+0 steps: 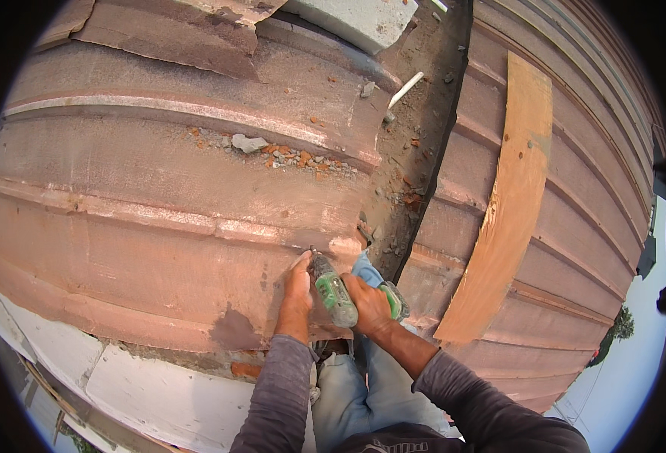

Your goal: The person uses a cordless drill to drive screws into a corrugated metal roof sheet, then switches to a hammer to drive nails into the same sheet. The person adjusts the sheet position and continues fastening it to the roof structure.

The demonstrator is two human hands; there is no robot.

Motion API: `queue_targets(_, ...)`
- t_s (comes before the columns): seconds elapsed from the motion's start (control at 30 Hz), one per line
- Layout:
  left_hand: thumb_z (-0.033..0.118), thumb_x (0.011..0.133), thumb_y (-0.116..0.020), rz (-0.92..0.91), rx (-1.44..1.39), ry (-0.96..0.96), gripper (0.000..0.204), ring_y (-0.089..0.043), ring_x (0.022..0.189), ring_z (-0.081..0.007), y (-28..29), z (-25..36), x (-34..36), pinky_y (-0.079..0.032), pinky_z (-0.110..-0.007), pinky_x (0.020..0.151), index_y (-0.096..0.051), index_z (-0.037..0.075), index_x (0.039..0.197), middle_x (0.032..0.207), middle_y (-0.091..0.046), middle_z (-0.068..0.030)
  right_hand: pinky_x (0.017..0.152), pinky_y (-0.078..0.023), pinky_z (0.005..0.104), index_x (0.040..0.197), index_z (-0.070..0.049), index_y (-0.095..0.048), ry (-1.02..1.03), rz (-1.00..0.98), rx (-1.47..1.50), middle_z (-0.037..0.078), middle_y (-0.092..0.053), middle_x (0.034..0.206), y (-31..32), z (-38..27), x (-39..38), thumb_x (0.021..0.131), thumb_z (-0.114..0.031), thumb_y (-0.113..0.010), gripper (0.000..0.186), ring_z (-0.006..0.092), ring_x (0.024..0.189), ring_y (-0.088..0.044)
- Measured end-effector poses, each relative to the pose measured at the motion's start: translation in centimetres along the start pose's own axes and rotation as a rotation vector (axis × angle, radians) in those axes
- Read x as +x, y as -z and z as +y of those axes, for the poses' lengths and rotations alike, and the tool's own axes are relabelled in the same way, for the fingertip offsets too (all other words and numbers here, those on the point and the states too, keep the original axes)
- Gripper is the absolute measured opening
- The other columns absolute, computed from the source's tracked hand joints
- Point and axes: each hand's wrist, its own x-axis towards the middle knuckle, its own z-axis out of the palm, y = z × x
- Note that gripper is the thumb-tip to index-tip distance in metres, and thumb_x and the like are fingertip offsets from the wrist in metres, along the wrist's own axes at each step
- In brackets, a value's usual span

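Observation:
A green and grey cordless drill (335,299) is gripped in my right hand (370,303), its battery (395,300) standing out to the right of the wrist. The drill's front end points away from me and meets a raised rib of the reddish-brown metal roof sheet (159,170) close to the sheet's right end. My left hand (296,285) is beside the drill's nose, fingers drawn together near its tip. Whatever those fingers pinch is hidden or too small to name.
Grey and orange rubble (299,157) lies on the sheet ahead. A debris-filled gutter (408,162) with a white pipe piece (406,89) runs along the right. Beyond it, a wooden plank (510,200) rests on more roofing. A concrete slab (359,19) sits at the far end; a white ledge (167,389) borders the lower left.

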Motion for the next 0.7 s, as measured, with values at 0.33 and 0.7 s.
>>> queue_targets(0.33,0.021,0.108,-0.052,0.005,0.219,-0.036,0.035,-0.066,0.114,-0.0226,-1.3,1.3,-1.6,-0.052,-0.036,0.101,-0.067,-0.001,0.131,0.133,-0.068,-0.0124,0.080,-0.054,0.0542,0.125,-0.015,-0.054,-0.077,-0.001,0.117,0.015,-0.069,0.114,0.8,1.0,-0.3,0.081,-0.029,-0.080,0.052,0.0444,0.101,-0.068)
queue_targets(0.7,0.028,0.114,-0.038,0.006,-0.216,0.197,0.037,-0.071,0.103,-0.0242,-2.9,1.3,0.3,-0.055,-0.050,0.101,-0.053,-0.001,0.131,0.125,-0.068,-0.0152,0.075,-0.054,0.0574,0.119,-0.013,-0.050,0.009,0.011,0.089,0.017,-0.067,0.106,0.0,2.4,-1.0,0.087,-0.023,-0.072,0.040,0.0452,0.091,-0.070)
